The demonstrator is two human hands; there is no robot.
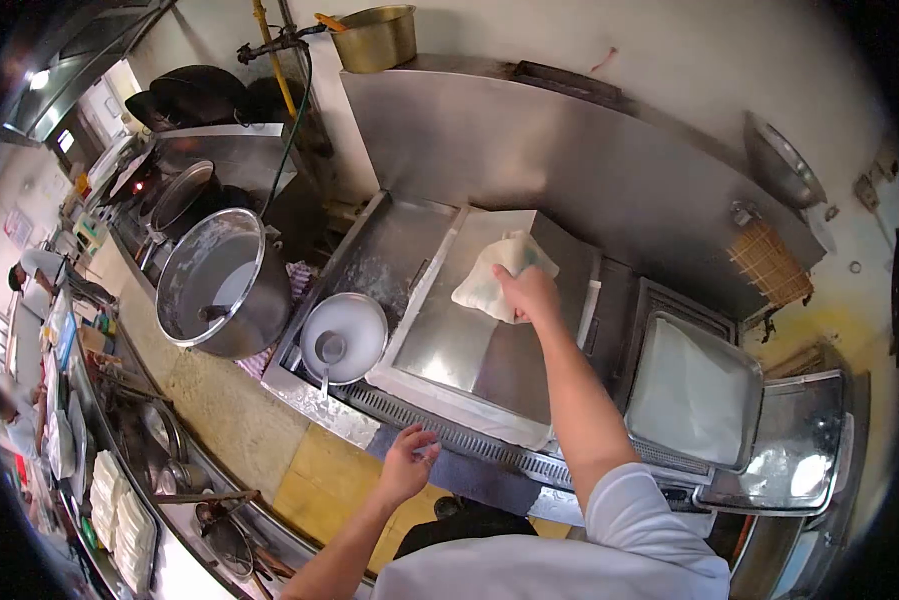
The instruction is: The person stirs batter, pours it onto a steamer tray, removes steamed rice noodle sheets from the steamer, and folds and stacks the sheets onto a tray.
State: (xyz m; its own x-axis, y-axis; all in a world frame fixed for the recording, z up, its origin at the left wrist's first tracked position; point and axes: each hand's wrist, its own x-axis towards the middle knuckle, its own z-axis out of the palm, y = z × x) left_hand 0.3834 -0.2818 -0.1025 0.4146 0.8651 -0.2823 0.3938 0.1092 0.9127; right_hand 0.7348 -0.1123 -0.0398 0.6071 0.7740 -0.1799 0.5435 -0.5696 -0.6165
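Observation:
My right hand grips a pale cloth and presses it on the far part of a shiny steel cover. The cloth lies spread beneath and beside the fingers, partly hidden by them. Lower down, my left hand hangs in the air before the counter's front edge, fingers loosely bent and apart, holding nothing. To the left of the cover, a ladle rests in a round white-looking basin. White cloth shows along the cover's near edge.
A large steel pot stands at the left. On the right are a tray lined with white sheet and a glossy metal tray. A wicker basket hangs on the wall. Other people are at the far left.

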